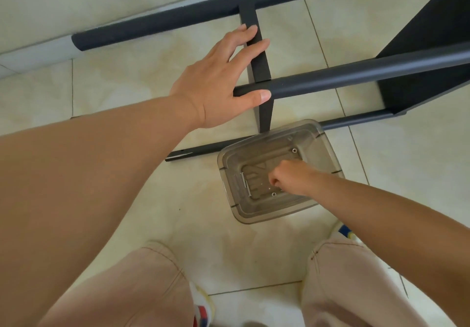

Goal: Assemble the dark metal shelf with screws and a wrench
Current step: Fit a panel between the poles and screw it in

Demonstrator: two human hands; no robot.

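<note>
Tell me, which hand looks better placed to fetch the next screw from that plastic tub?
The right hand. It is already down inside the clear tub, fingers curled among the small fittings on its bottom. The left hand lies open on the dark shelf frame, apparently steadying it.

Single head view, looking steeply down (wide-angle), close over floor [157,215].
</note>
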